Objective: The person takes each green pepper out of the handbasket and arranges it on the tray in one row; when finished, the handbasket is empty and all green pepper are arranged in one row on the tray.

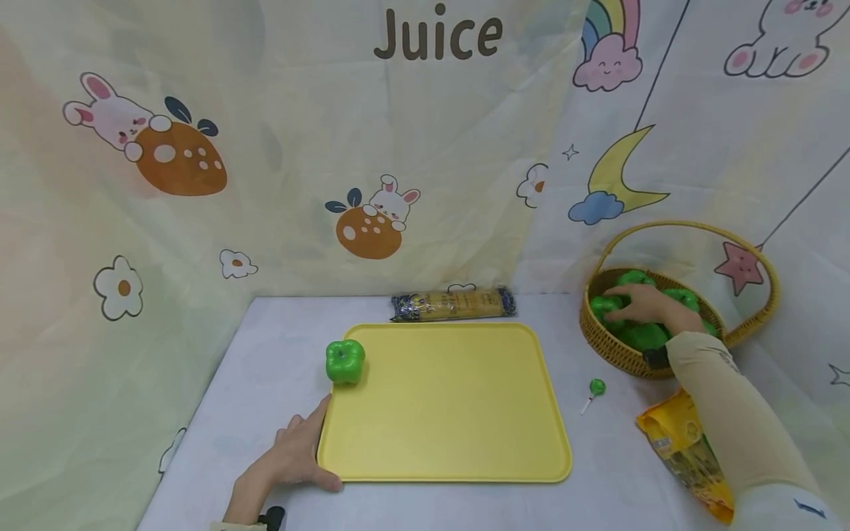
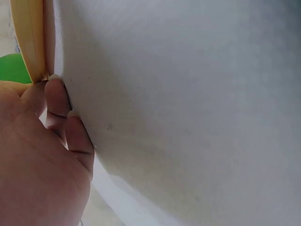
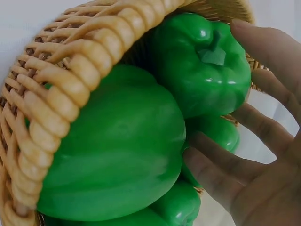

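Note:
My left hand (image 1: 296,450) rests at the near left corner of a yellow tray (image 1: 451,405), thumb along the front edge and index finger along the side. In the left wrist view its other fingers (image 2: 77,136) curl against the white tabletop beside the tray rim. A green bell pepper (image 1: 344,361) sits over the tray's far left corner. Inside a wicker basket (image 1: 614,352), my right hand (image 1: 640,304) spreads its fingers beside a stemmed green bell pepper (image 3: 202,70). A larger-looking green pepper (image 3: 117,146) lies near the basket rim, with several more partly hidden below.
A long yellow and blue packet (image 1: 454,304) lies behind the tray against the printed backdrop. Between tray and basket is a green lollipop (image 1: 597,387). A yellow bag (image 1: 684,450) lies under the right forearm. The basket handle (image 1: 690,225) arches over the right hand.

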The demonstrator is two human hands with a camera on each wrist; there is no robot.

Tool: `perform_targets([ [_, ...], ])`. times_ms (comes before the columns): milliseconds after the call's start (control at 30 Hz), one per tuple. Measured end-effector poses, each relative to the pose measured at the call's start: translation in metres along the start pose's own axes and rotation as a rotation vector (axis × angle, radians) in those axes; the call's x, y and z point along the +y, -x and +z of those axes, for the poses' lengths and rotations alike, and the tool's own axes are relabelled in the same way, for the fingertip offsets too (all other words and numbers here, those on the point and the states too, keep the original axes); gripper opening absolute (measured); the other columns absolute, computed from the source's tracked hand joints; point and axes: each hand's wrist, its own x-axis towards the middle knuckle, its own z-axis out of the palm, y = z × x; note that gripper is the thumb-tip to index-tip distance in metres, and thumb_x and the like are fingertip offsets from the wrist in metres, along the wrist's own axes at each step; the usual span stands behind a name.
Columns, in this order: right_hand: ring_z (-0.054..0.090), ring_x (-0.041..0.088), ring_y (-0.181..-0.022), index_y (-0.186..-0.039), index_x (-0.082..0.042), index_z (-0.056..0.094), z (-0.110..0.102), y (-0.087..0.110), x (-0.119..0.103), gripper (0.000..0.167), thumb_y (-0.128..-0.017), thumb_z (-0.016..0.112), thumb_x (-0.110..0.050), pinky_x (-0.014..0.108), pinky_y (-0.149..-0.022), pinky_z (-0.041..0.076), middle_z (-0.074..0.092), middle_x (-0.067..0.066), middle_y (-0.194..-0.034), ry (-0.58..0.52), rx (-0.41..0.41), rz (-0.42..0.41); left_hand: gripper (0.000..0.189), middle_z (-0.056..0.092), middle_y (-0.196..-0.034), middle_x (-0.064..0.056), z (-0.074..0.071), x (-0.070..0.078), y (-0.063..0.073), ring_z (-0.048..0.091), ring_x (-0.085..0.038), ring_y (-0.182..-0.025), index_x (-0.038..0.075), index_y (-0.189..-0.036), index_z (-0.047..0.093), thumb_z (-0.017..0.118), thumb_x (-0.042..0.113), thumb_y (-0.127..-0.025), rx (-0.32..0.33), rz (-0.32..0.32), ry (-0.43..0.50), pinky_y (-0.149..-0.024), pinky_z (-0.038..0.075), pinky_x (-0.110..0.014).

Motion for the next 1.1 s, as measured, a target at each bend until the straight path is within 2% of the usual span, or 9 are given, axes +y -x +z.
perform_targets([
  [133,0.038,0.062,-0.130,-0.141,0.004,0.051,0.003,-0.002,-0.001,0.077,-0.087,0.075,-0.044,0.071,-0.102,0.036,0.039,0.042,-0.146,0.001,0.007,-0.003,0.162,0.054,-0.142,0.004,-0.001,0.000,0.000,0.035,-0.017,-0.085,0.027,-0.163,0.009,0.092,0.071,-0.032,0.000,0.000,0.006,-0.070,0.027,-0.033],
  [267,0.035,0.064,-0.130,-0.140,0.005,0.052,0.005,-0.006,-0.001,0.076,-0.086,0.076,-0.043,0.072,-0.103,0.035,0.039,0.044,-0.145,0.013,0.021,-0.016,0.161,0.052,-0.145,0.003,-0.001,0.001,0.001,0.035,-0.017,-0.085,0.026,-0.163,0.009,0.092,0.071,-0.033,0.000,0.006,0.007,-0.070,0.027,-0.033],
  [500,0.026,0.067,-0.133,-0.136,0.008,0.054,0.009,-0.010,0.001,0.062,-0.090,0.073,-0.029,0.075,-0.105,0.029,0.041,0.045,-0.143,0.047,0.051,-0.046,0.162,0.053,-0.144,0.004,-0.002,0.003,0.001,0.036,-0.017,-0.085,0.027,-0.163,0.009,0.092,0.071,-0.032,-0.004,-0.007,0.004,-0.071,0.028,-0.032],
  [700,0.028,0.066,-0.133,-0.136,0.009,0.053,0.010,-0.008,0.003,0.060,-0.093,0.070,-0.029,0.073,-0.105,0.031,0.042,0.045,-0.141,0.063,0.070,-0.061,0.161,0.053,-0.146,0.001,-0.003,0.003,0.003,0.035,-0.018,-0.086,0.026,-0.163,0.007,0.093,0.070,-0.034,-0.007,0.008,0.012,-0.071,0.027,-0.033],
  [1100,0.043,0.062,-0.125,-0.137,0.015,0.050,0.007,-0.006,0.012,0.061,-0.098,0.064,-0.030,0.068,-0.101,0.039,0.049,0.043,-0.136,0.109,0.119,-0.067,0.161,0.053,-0.145,0.002,-0.001,0.002,0.002,0.036,-0.017,-0.086,0.025,-0.163,0.009,0.093,0.069,-0.033,0.004,0.005,0.012,-0.071,0.028,-0.033],
])
